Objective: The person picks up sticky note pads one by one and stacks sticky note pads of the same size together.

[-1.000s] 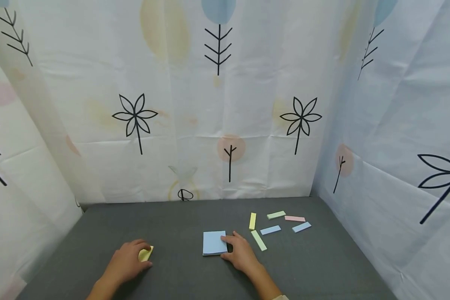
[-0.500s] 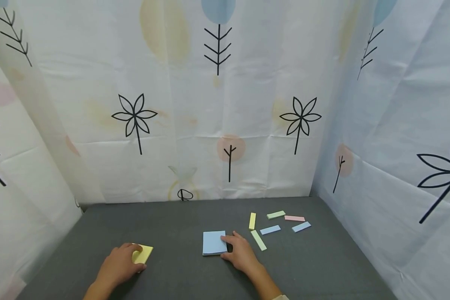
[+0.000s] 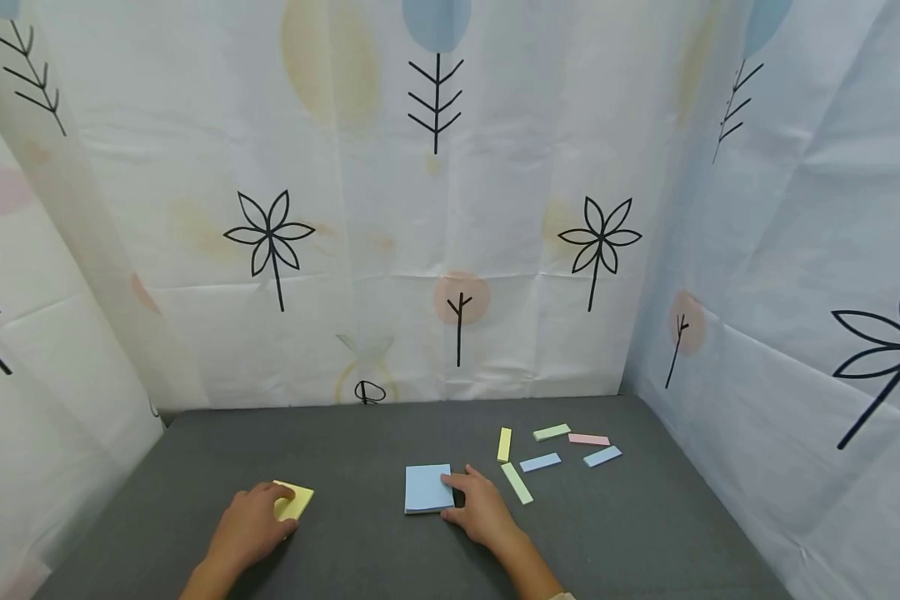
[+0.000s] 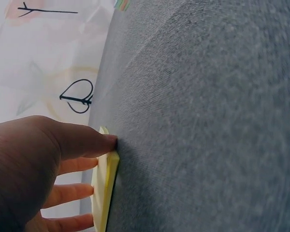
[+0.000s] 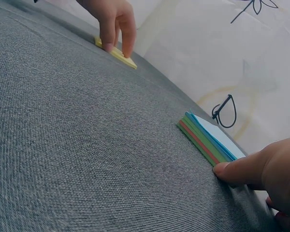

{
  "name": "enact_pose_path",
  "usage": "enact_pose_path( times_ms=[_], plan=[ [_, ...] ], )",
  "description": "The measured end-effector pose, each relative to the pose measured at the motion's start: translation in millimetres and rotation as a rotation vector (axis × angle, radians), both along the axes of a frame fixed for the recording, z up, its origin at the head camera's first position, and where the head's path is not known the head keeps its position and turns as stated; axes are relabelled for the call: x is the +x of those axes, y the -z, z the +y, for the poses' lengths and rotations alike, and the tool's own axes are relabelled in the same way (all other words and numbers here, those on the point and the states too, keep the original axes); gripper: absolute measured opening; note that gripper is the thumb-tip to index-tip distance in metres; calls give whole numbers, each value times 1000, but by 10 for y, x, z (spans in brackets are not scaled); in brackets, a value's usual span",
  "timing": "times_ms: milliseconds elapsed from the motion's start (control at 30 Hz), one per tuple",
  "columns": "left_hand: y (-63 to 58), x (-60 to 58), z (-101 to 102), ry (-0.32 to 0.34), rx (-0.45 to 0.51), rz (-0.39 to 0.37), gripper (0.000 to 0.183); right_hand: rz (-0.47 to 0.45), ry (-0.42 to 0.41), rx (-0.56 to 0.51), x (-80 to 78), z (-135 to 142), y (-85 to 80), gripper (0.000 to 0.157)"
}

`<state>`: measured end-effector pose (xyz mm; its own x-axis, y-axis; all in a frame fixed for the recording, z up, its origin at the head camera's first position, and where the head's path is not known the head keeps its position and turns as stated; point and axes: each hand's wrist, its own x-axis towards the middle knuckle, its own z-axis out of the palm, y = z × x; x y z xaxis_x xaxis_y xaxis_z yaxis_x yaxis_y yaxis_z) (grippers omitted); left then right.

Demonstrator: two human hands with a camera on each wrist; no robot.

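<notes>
On the left of the grey table, my left hand (image 3: 247, 525) holds a yellow sticky note pad (image 3: 300, 497) that lies on the cloth. In the left wrist view the thumb sits at one edge of the yellow pad (image 4: 104, 181), with several fingers on its top. Near the middle, my right hand (image 3: 483, 512) grips the right side of a square stack of sticky notes (image 3: 426, 487), blue on top. The right wrist view shows green, red and blue layers in this stack (image 5: 205, 140), the thumb against its near edge. The right fingers' far ends are partly hidden there.
Right of the stack lie several narrow sticky note strips: yellow (image 3: 504, 445), green (image 3: 517, 483), green (image 3: 552, 432), pink (image 3: 588, 439), blue (image 3: 540, 462) and blue (image 3: 602, 456). White printed curtains (image 3: 525, 333) border the table's back and sides.
The left hand shifts slightly left, then back to the right, and the yellow pad turns and shows more of its top than at first. My right hand and the stack stay put.
</notes>
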<state>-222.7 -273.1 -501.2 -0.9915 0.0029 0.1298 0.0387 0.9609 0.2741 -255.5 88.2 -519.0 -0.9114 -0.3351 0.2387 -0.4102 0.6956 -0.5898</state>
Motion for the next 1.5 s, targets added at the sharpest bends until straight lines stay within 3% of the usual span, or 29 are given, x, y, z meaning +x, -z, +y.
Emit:
enact_pose_path(
  times_ms=[300,700,1100,1500],
  plan=[
    [70,-133,71,-3,2,85,31,-6,6,-4,-2,7,-3,53],
    [198,-367,187,155,47,285,24,-3,9,1,-2,11,-4,53],
    [170,-499,397,201,88,229,22,3,2,2,2,2,-14,52],
    [159,-541,378,178,159,126,23,6,2,2,9,-5,-21,53]
  ],
)
